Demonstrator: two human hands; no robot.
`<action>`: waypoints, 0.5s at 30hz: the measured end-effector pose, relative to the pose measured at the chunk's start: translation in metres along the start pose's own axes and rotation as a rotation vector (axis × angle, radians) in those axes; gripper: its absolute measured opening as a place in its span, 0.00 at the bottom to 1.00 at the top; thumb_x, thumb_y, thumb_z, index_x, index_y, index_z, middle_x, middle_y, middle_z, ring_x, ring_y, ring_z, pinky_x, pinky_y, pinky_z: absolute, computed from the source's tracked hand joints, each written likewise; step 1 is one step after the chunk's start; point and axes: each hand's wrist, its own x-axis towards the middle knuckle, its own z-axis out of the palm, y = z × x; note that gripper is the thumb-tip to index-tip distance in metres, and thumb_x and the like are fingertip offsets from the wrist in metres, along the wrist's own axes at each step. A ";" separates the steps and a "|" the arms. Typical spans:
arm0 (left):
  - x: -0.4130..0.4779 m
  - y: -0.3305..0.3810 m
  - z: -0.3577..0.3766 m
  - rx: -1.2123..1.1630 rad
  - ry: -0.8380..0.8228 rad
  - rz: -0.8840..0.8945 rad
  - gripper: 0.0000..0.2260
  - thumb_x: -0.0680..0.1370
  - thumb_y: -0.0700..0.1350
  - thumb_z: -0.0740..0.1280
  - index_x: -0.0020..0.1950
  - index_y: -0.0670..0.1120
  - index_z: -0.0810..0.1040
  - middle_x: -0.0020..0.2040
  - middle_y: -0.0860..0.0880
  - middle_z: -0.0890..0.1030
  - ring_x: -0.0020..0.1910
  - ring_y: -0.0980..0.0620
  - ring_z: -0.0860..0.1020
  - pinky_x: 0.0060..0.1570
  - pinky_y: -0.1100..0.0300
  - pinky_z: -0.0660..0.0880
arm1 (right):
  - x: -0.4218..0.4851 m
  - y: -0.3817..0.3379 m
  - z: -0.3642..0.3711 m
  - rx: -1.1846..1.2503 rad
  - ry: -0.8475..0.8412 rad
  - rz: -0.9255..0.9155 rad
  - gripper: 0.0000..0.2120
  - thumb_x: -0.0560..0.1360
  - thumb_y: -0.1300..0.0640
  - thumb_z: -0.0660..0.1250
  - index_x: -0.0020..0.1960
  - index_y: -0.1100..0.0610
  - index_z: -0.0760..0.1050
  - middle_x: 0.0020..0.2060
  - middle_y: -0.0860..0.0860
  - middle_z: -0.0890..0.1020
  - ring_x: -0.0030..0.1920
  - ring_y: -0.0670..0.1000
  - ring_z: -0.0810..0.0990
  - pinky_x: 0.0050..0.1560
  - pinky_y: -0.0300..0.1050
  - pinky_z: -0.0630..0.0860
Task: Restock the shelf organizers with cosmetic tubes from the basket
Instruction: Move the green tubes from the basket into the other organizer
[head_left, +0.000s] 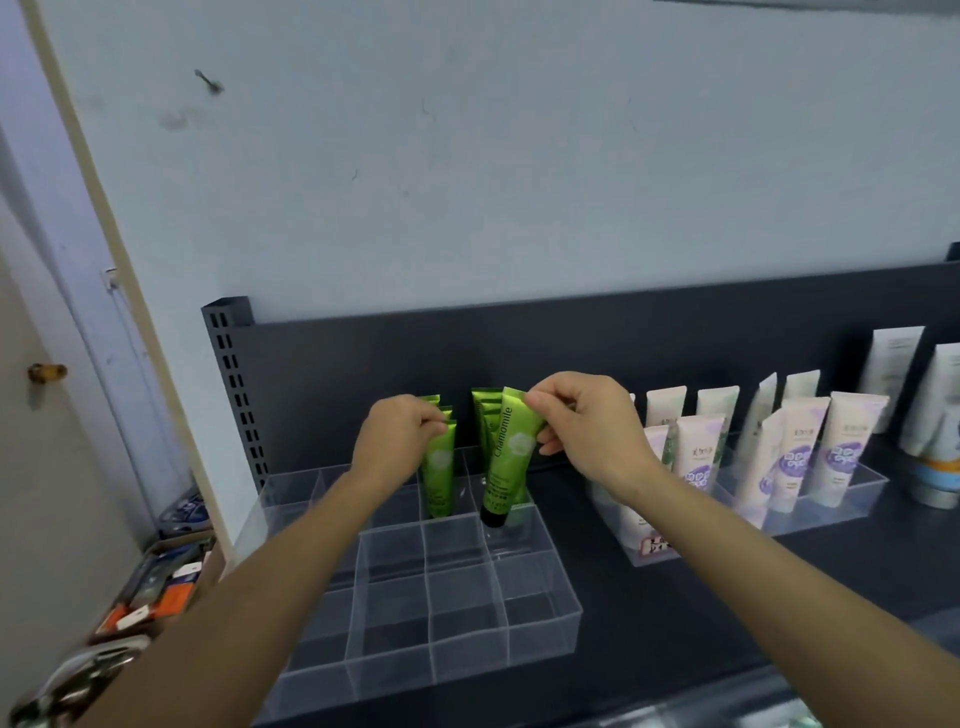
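Note:
A clear acrylic organizer (452, 618) with many square compartments sits on the dark shelf. My right hand (587, 426) pinches the crimped top of a green "Chamomile" tube (506, 457), its black cap down in a back compartment. My left hand (400, 441) grips the top of another green tube (439, 483) standing one compartment to the left. More green tubes (480, 410) stand behind them against the back panel. The basket is not in view.
To the right, a second clear organizer (852, 493) holds several white and purple tubes (795, 457). Taller white tubes (935, 405) stand at the far right. A cardboard box of small items (161, 587) lies on the floor at lower left.

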 end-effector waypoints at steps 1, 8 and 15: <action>0.000 -0.002 0.001 -0.012 0.009 -0.004 0.07 0.76 0.42 0.69 0.50 0.44 0.85 0.50 0.46 0.84 0.50 0.51 0.80 0.50 0.65 0.70 | 0.002 0.000 0.004 -0.020 -0.014 -0.009 0.09 0.77 0.59 0.66 0.39 0.54 0.80 0.30 0.49 0.81 0.30 0.46 0.81 0.36 0.46 0.82; 0.005 -0.011 0.000 -0.081 0.032 0.002 0.06 0.75 0.41 0.70 0.50 0.44 0.85 0.49 0.47 0.84 0.46 0.56 0.78 0.49 0.67 0.69 | 0.014 -0.006 0.036 -0.277 -0.112 -0.148 0.08 0.79 0.61 0.63 0.43 0.56 0.79 0.40 0.50 0.80 0.35 0.46 0.82 0.41 0.40 0.81; 0.003 -0.020 -0.008 -0.122 0.038 -0.011 0.07 0.76 0.43 0.68 0.51 0.45 0.83 0.46 0.50 0.83 0.44 0.55 0.79 0.45 0.64 0.73 | 0.029 0.001 0.063 -0.419 -0.190 -0.172 0.09 0.79 0.60 0.61 0.47 0.58 0.80 0.44 0.53 0.79 0.38 0.51 0.82 0.44 0.49 0.81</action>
